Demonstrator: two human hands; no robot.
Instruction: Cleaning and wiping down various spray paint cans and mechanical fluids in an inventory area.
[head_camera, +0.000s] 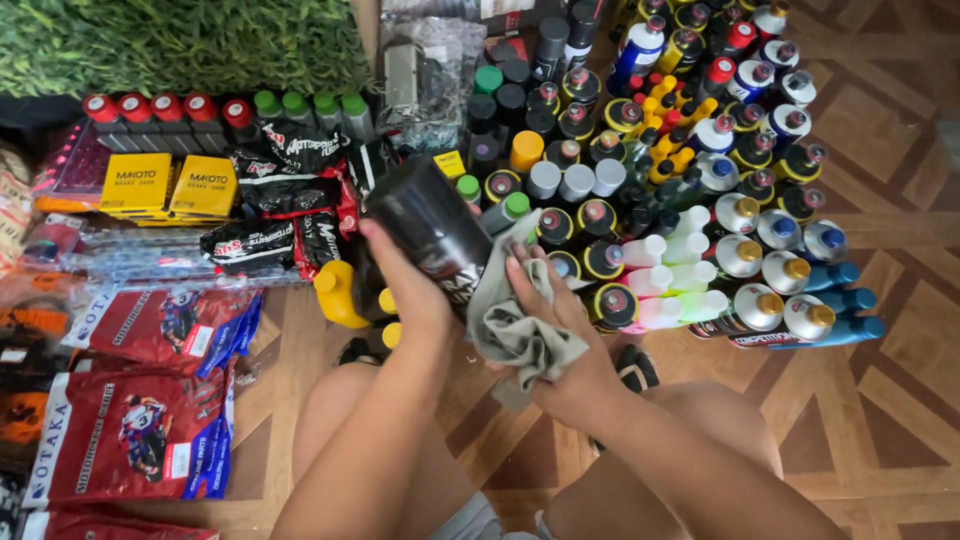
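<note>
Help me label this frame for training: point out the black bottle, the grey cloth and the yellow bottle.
black bottle (425, 222), head view, on its glossy side.
grey cloth (515, 335), head view, on its bunched middle.
yellow bottle (338, 292), head view, on its body.

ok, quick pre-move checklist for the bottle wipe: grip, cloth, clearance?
1. Left hand wrapped round the black bottle: ok.
2. Right hand holding the grey cloth: ok.
3. Cloth touching the bottle's side: ok.
4. Bottle lifted off the wooden floor and tilted: ok.
5. Clearance from the bottles standing on the floor: not ok, they crowd right behind the hands.
6. Bottle cap shut: cannot tell.
</note>
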